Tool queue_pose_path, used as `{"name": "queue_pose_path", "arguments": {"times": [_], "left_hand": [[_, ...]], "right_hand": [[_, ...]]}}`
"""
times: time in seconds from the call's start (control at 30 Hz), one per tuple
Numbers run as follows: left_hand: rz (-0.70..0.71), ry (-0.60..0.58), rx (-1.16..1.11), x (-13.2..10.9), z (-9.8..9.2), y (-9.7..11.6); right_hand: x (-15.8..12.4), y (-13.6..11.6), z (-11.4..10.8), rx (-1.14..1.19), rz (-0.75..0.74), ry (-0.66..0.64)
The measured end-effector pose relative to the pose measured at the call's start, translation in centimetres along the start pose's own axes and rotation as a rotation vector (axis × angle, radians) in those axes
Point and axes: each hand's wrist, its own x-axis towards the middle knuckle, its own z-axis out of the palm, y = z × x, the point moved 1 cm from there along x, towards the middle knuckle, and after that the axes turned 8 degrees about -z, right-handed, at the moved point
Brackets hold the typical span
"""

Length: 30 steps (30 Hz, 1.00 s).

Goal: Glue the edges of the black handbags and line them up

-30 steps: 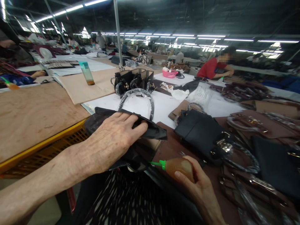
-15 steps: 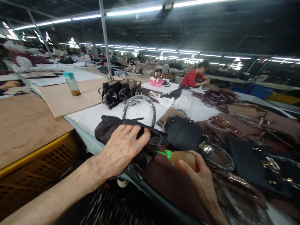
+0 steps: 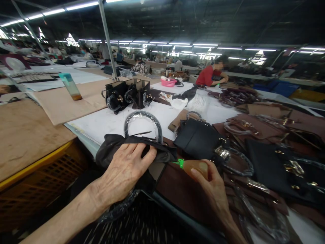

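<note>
Black bag (image 3: 108, 147) at the near edge of the table, directly in front of the wearer; we see one plastic-wrapped handle (image 3: 142, 114) arching up on its far side and another wrapped loop (image 3: 114, 209) low on the near side, by the lap. Left hand (image 3: 129, 162) lies over the bag, fingers curled across the edge of its dark material and gripping it, fingertips partly hidden from us. Right hand (image 3: 212, 179) is closed round a squeeze bottle (image 3: 190, 167) of amber liquid, thumb along the near side. The bottle's green nozzle (image 3: 180, 163) points left at the right end of the bag; whether its tip touches, we cannot tell. Below the bottle, a flat brown piece (image 3: 182, 189). Just right of the bag we note a black handbag (image 3: 195, 139) lying down, metal clasp facing right, and past it a spread of brown bags (image 3: 256, 130). Beyond the upright handle, small black bags (image 3: 116, 96) stand in a row on white sheeting (image 3: 99, 125). Left of them, a teal-capped tumbler (image 3: 71, 88) on a tan board (image 3: 92, 98); nearer left, a yellow crate (image 3: 50, 183) under a brown board (image 3: 27, 139). Farther out we record a pink basket (image 3: 168, 82), a co-worker in a red top (image 3: 205, 76) leaning over the table, and rows of strip lights (image 3: 205, 44).
</note>
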Motion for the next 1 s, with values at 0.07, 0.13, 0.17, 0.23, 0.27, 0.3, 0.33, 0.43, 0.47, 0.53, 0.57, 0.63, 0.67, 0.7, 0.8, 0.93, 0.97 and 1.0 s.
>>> {"name": "queue_pose_path", "arguments": {"times": [0.07,0.13,0.17,0.23,0.27,0.3,0.33,0.43,0.47,0.53,0.57,0.63,0.67,0.7,0.8,0.93,0.97,1.0], "left_hand": [[0.006,-0.012,-0.003,0.01,0.03,-0.10],[0.011,-0.030,-0.009,0.00,0.02,-0.16],[0.015,-0.035,-0.014,-0.03,0.02,-0.16],[0.019,-0.030,-0.026,-0.16,0.06,-0.13],[0.017,-0.023,-0.032,-0.24,0.11,-0.10],[0.016,-0.016,-0.036,-0.34,0.17,-0.07],[0.014,-0.013,-0.038,-0.43,0.23,-0.04],[0.013,-0.017,-0.034,-0.61,0.38,0.01],[0.016,-0.019,-0.034,-0.62,0.39,0.01],[0.019,-0.018,-0.033,-0.57,0.39,0.01],[0.023,-0.015,-0.032,-0.52,0.38,0.00],[0.028,-0.011,-0.028,-0.41,0.38,-0.02],[0.031,-0.014,-0.026,-0.37,0.38,-0.02],[0.031,-0.018,-0.023,-0.34,0.39,-0.03],[0.030,-0.032,-0.021,-0.35,0.42,-0.06],[0.044,-0.026,-0.017,-0.47,0.43,-0.02],[0.046,-0.021,-0.008,-0.50,0.43,0.01],[0.047,-0.018,0.002,-0.53,0.44,0.04]], "right_hand": [[-0.05,0.01,-0.08,-0.006,0.003,-0.006],[-0.11,-0.09,-0.19,-0.010,0.007,-0.016],[-0.12,-0.16,-0.24,-0.011,0.009,-0.019],[-0.12,-0.27,-0.24,-0.013,0.013,-0.023],[-0.11,-0.29,-0.20,-0.014,0.015,-0.023],[-0.10,-0.28,-0.14,-0.013,0.017,-0.024],[-0.10,-0.25,-0.07,-0.012,0.021,-0.025],[-0.19,-0.11,0.02,-0.005,0.035,-0.030],[-0.25,-0.06,-0.02,-0.001,0.042,-0.034],[-0.35,0.00,-0.19,0.009,0.059,-0.038],[-0.38,0.01,-0.30,0.014,0.067,-0.036],[-0.39,0.02,-0.44,0.030,0.084,-0.031],[-0.37,0.01,-0.45,0.040,0.091,-0.031],[-0.34,0.00,-0.42,0.051,0.095,-0.034],[-0.27,-0.04,-0.18,0.074,0.099,-0.058],[-0.29,-0.08,0.03,0.096,0.111,-0.083],[-0.32,-0.12,0.05,0.109,0.118,-0.090],[-0.35,-0.18,0.06,0.123,0.126,-0.099]]}}
